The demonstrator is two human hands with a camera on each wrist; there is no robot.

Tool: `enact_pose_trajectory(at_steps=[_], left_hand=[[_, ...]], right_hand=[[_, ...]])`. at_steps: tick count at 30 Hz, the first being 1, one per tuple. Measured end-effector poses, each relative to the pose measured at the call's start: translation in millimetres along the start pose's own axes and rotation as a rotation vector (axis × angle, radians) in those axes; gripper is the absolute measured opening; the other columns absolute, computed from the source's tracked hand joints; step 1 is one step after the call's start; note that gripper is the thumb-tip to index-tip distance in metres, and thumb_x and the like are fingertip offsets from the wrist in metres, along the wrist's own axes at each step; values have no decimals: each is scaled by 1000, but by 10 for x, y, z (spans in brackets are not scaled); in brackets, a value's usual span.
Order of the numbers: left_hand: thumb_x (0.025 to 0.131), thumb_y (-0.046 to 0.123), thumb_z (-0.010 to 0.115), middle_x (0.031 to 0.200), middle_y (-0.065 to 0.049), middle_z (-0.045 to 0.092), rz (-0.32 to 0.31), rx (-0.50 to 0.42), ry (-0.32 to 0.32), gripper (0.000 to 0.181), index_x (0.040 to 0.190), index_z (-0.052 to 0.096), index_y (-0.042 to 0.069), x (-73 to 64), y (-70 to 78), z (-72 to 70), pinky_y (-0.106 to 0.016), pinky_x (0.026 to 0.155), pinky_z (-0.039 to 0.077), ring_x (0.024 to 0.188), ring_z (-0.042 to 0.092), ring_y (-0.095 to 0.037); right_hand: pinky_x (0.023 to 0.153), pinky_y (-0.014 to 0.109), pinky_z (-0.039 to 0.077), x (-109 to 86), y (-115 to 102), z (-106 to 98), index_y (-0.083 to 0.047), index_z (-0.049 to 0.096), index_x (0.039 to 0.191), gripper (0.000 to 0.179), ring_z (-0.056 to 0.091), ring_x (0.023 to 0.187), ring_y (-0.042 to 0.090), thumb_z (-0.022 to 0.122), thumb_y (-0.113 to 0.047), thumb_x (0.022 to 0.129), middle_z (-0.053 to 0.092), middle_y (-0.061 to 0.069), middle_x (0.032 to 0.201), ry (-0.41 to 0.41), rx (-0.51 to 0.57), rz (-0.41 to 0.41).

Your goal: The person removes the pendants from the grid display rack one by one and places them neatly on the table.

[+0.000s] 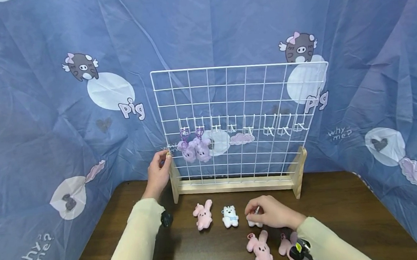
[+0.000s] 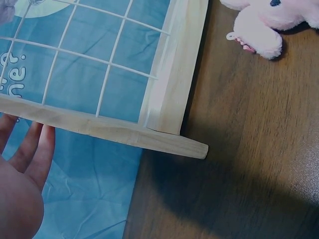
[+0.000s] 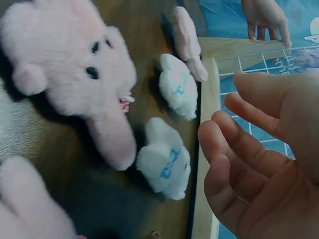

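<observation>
My left hand (image 1: 159,170) holds the left side of a white wire grid rack (image 1: 234,179) on a wooden stand. Its thumb lies in front, with the fingers (image 2: 42,154) behind the wooden upright. Just above a white plush keychain (image 1: 254,224) hovers my right hand (image 1: 274,213), fingers loosely bent and, in the right wrist view, apart from the toy. Another white plush keychain (image 1: 230,217) with a blue bow lies to its left, beside a pink bunny plush keychain (image 1: 203,216). Two purple plush keychains (image 1: 195,151) hang from the leftmost hooks.
Several bare white hooks (image 1: 269,130) line the grid to the right of the purple toys. Nearer me on the brown table (image 1: 189,254) lie two more pink bunny plushes, one (image 1: 262,251) in full view, the other (image 1: 289,250) partly behind my right wrist. Blue printed cloth (image 1: 222,22) surrounds the table.
</observation>
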State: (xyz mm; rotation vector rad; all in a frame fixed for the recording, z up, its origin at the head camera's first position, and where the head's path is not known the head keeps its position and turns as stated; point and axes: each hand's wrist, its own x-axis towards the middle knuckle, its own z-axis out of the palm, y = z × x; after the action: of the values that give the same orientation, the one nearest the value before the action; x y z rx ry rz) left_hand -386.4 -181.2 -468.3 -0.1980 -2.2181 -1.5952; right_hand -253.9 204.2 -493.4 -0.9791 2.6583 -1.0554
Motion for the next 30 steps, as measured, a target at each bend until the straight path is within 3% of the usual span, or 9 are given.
enact_pose_trajectory(at_steps=[5,21,30], left_hand=[[109,21,58,130,-20,68,-9,-2,-7,32,137,60,5,-4,11,-9,-46,105,44,128,60,-32],[109,23,57,132,-19,67,-12,-13,-17,34,138,59,5,-5,13,-12,-46,106,43,128,60,-31],[110,27,57,132,-18,67,-25,-3,-24,36,139,59,6,-15,13,-18,-45,105,43,128,59,-30]], right_hand=[[71,25,51,103,-46,-39,-22,77,105,7,62,76,8,74,-20,99,74,-12,96,12,5,61],[80,31,55,488,-258,-177,-12,74,112,13,65,89,9,71,-17,100,72,-4,100,98,-31,30],[87,39,58,712,-411,-205,-11,73,120,21,71,98,20,69,-21,103,76,4,112,228,29,75]])
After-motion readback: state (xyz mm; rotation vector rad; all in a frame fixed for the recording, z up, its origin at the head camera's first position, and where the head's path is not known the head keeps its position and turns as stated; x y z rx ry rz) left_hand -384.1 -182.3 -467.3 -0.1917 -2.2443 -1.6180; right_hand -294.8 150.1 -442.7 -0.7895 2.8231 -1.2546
